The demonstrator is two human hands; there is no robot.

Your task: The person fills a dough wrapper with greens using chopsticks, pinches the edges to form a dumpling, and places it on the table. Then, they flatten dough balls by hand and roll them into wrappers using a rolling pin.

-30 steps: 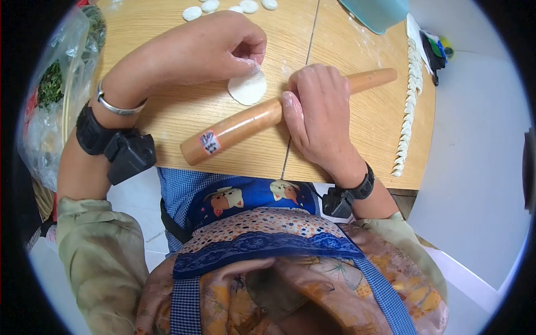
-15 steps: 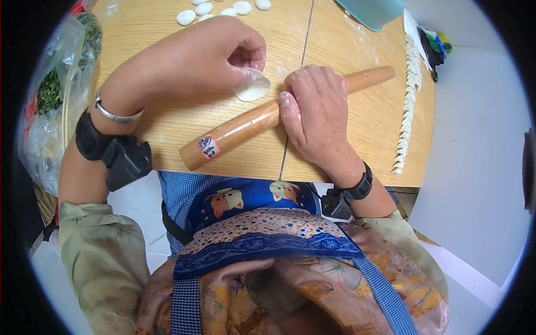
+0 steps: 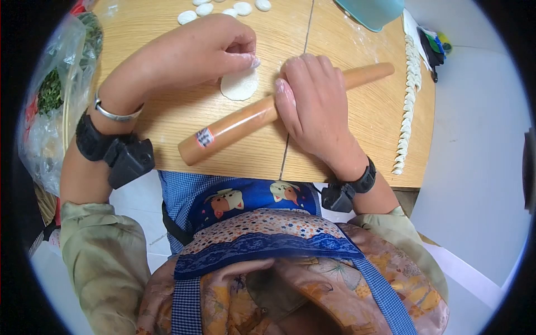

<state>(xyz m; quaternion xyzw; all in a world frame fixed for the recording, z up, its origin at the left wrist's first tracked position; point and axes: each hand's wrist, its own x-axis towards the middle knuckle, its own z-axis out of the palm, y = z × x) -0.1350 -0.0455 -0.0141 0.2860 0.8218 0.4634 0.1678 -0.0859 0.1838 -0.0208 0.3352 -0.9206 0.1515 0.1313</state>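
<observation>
Round (image 3: 240,85) is just body-side of L fingertips, prob. flat on table (image 3: 363,142), tho L hand (image 3: 226,44) hides its far edge. L thumb & fingers pinch that edge; other L fingers curl in. Pin (image 3: 240,123) lies slantwise, body-side of round, w/ a thin strip of wood btwn. R hand (image 3: 315,106) is on pin nr its middle: fingers pressed together over the top, thumb bent on the side twd L fingers.

Edges: pin's near end, L of & body-side of L fingers, sits just inside table's front edge. Far end runs out past R fingers, stopping well short of dough row (image 3: 410,97) by table's R edge. Wide patch of wood shows btwn R wrist & row. Seam (image 3: 307,36) passes under R hand. Beyond L fingers: small discs (image 3: 243,8). Beyond R fingers, at far edge: teal tub (image 3: 379,19). Out L of L wrist: plastic bag (image 3: 42,151) w/ greens (image 3: 50,92).

Labels: one, red-bordered w/ dark marks, label (image 3: 204,137) nr pin's near end; too blurred to read. Apron (image 3: 251,195), body-side of both hands, has cartoon cats.
</observation>
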